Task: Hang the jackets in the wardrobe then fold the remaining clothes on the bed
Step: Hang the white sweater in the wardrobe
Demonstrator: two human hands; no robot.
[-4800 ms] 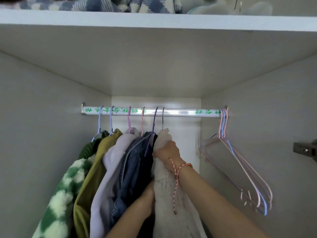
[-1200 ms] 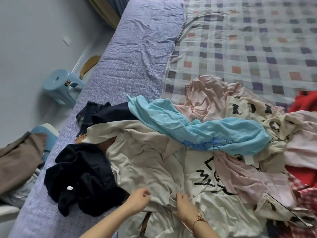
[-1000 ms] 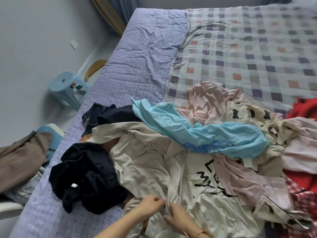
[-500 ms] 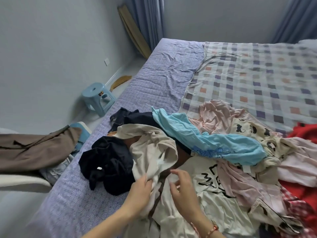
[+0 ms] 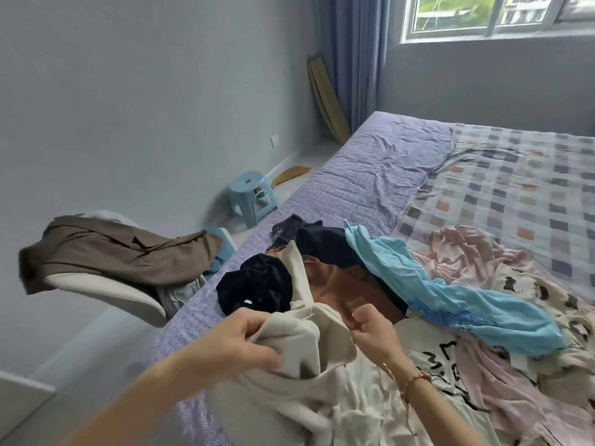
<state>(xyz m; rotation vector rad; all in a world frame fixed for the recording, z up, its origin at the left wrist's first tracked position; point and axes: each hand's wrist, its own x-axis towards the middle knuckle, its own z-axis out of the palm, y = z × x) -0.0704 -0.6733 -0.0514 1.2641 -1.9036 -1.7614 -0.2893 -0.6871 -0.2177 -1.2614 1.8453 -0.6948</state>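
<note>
A pile of loose clothes lies on the bed (image 5: 370, 175). My left hand (image 5: 244, 342) grips a bunched fold of a cream garment (image 5: 306, 346) and holds it raised off the pile. My right hand (image 5: 370, 326) pinches the same cream cloth just to the right. Under it show a brown garment (image 5: 335, 284), a black garment (image 5: 257, 288), a light blue garment (image 5: 450, 304) and a white shirt with black print (image 5: 428, 375). Pink and cream printed clothes (image 5: 483, 268) lie further right. The wardrobe is out of view.
A chair (image 5: 106, 284) draped with brown cloth (image 5: 112, 252) stands left of the bed. A blue plastic stool (image 5: 252, 194) sits on the floor by the wall. A checked blanket (image 5: 515, 188) covers the far right of the bed. Curtains and a window are behind.
I was at the wardrobe with both hands on a hanging jacket; now I face the bed. Both hands have gathered the cream garment and lifted it, uncovering the brown one. My view has tilted up.
</note>
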